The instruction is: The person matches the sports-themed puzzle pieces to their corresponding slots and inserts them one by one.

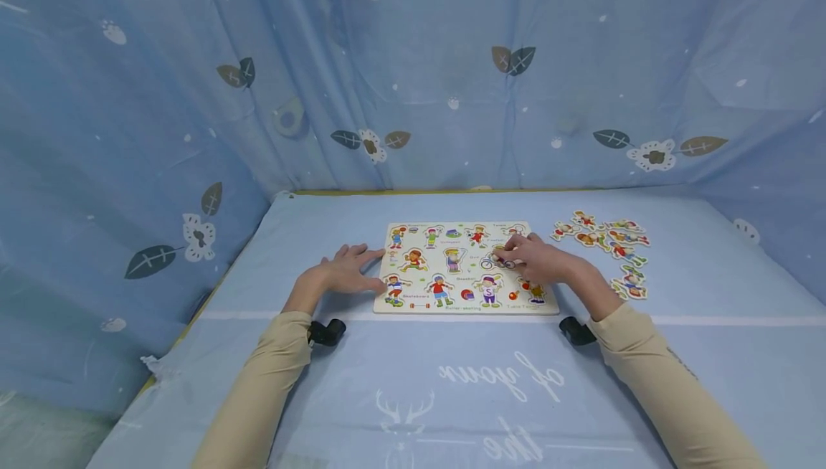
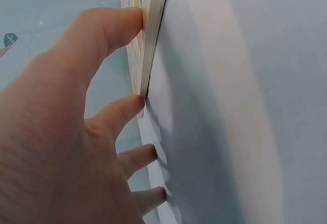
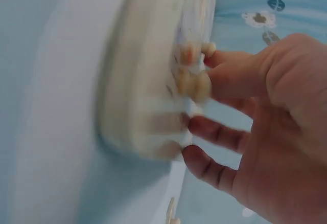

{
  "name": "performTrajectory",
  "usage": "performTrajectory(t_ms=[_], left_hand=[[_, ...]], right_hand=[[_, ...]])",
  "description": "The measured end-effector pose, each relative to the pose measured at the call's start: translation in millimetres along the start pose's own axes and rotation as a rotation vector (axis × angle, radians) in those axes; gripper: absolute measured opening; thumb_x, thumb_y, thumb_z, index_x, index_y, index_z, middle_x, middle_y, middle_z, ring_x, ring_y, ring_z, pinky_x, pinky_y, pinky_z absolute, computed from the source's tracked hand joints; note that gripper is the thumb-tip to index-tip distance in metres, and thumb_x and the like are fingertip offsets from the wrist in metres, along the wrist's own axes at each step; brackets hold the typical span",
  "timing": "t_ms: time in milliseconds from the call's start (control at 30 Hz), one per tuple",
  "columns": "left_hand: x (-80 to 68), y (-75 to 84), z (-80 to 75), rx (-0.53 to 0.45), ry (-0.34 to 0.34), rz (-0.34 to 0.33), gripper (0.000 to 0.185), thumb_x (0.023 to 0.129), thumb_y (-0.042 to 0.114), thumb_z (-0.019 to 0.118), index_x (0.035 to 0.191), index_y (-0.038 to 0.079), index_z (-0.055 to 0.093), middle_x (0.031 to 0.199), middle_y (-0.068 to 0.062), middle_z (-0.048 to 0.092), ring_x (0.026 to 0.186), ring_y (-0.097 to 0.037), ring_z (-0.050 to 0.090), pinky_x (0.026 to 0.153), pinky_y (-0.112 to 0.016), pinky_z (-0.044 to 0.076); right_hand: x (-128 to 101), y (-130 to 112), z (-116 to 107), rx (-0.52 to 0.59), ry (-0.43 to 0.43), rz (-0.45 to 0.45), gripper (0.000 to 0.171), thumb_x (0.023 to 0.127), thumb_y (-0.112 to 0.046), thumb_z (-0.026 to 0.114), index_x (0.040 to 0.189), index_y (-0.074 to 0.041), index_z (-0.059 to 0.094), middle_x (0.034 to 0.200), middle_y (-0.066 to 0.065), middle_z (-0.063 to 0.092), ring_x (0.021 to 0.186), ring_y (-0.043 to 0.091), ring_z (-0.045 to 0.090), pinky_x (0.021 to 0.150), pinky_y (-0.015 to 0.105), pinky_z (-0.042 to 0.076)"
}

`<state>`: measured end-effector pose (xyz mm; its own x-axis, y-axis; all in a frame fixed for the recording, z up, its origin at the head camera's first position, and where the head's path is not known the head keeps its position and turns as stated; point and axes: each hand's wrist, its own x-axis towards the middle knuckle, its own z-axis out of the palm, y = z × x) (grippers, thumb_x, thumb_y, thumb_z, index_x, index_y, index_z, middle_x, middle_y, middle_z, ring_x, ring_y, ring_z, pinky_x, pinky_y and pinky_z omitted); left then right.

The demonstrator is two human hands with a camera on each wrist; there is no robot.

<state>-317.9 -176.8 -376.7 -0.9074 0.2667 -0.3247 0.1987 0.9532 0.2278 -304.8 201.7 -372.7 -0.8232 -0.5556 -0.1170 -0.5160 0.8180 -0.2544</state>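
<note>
A wooden knob puzzle board printed with sports figures lies flat on the table. My left hand is spread at its left edge, with the thumb and a fingertip against the board's side in the left wrist view. Over the right part of the board, my right hand pinches the cyclist piece with thumb and index finger. Small round wooden knobs show by those fingers in the right wrist view, which is blurred. The lower fingers hang near the board's face.
Several loose figure pieces lie in a cluster right of the board, some overlapping. A pale blue cloth with white print covers the table. Blue patterned curtains hang behind and at both sides.
</note>
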Motion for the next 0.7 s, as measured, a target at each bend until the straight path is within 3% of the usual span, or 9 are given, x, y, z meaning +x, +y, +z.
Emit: performTrajectory(t_ms=[467, 700], left_hand=[[1.0, -0.8, -0.9, 0.003, 0.003, 0.013, 0.086, 0.086, 0.061, 0.061, 0.158, 0.027, 0.027, 0.164, -0.017, 0.015, 0.149, -0.047, 0.006, 0.111, -0.075, 0.010], [3.0, -4.0, 3.0, -0.008, 0.011, 0.021, 0.086, 0.086, 0.061, 0.062, 0.158, 0.027, 0.028, 0.164, -0.016, 0.015, 0.149, -0.047, 0.005, 0.110, -0.076, 0.011]], right_hand=[[0.4, -2.9, -0.7, -0.044, -0.020, 0.027, 0.048, 0.101, -0.006, 0.050, 0.149, -0.008, 0.045, 0.134, 0.018, 0.046, 0.110, 0.036, 0.042, 0.087, 0.049, 0.044], [-1.7, -2.6, -1.1, -0.015, -0.028, 0.034, 0.048, 0.101, -0.005, 0.047, 0.149, -0.011, 0.046, 0.136, 0.016, 0.045, 0.112, 0.037, 0.042, 0.081, 0.046, 0.043]])
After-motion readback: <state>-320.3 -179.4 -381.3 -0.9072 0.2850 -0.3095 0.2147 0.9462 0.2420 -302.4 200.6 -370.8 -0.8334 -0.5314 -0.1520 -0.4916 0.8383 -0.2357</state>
